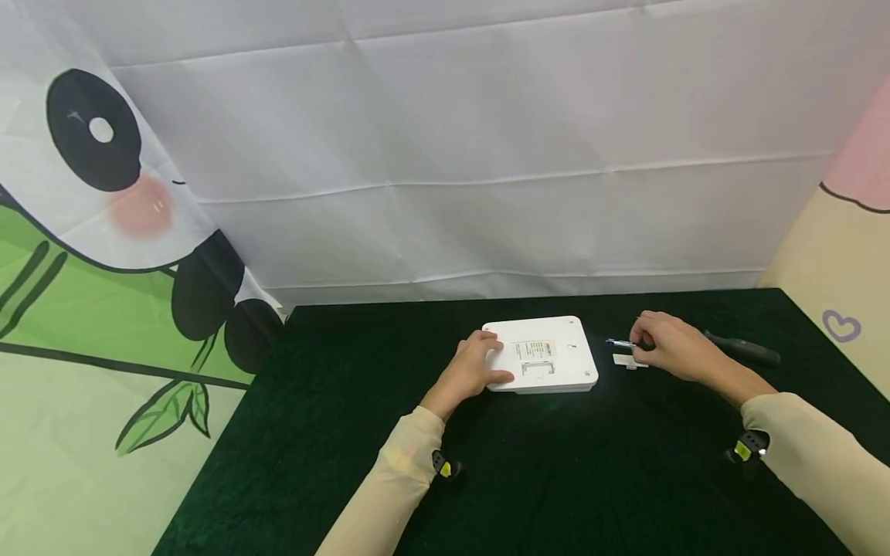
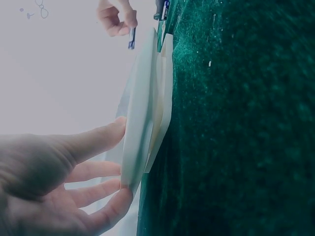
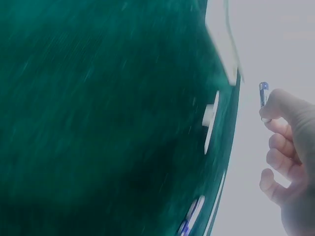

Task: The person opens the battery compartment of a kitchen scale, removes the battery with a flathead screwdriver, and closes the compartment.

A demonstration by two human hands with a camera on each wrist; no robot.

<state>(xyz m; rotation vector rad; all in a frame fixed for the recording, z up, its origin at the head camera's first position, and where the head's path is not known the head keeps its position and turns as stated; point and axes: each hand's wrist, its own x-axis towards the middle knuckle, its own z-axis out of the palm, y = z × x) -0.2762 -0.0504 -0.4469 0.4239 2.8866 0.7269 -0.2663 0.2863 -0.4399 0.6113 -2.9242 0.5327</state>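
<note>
A flat white device [image 1: 577, 355] with rounded corners lies on the dark green cloth, its labelled face and a small battery compartment upward. My left hand [image 1: 469, 367] holds its left side, with the thumb at the near edge and the fingers bent at the left edge. To the right of the device, my right hand [image 1: 667, 347] pinches a small blue-and-silver battery [image 3: 264, 93] between thumb and forefinger, above the cloth. Below that hand lies a small white battery cover [image 3: 212, 123], separate from the device. Another battery [image 3: 191, 216] lies on the cloth.
A dark-handled tool [image 1: 744, 349], probably a screwdriver, lies right of my right hand, partly behind the forearm. White fabric [image 1: 487, 154] hangs behind the table's back edge. Printed cartoon fabric [image 1: 104, 270] hangs on the left.
</note>
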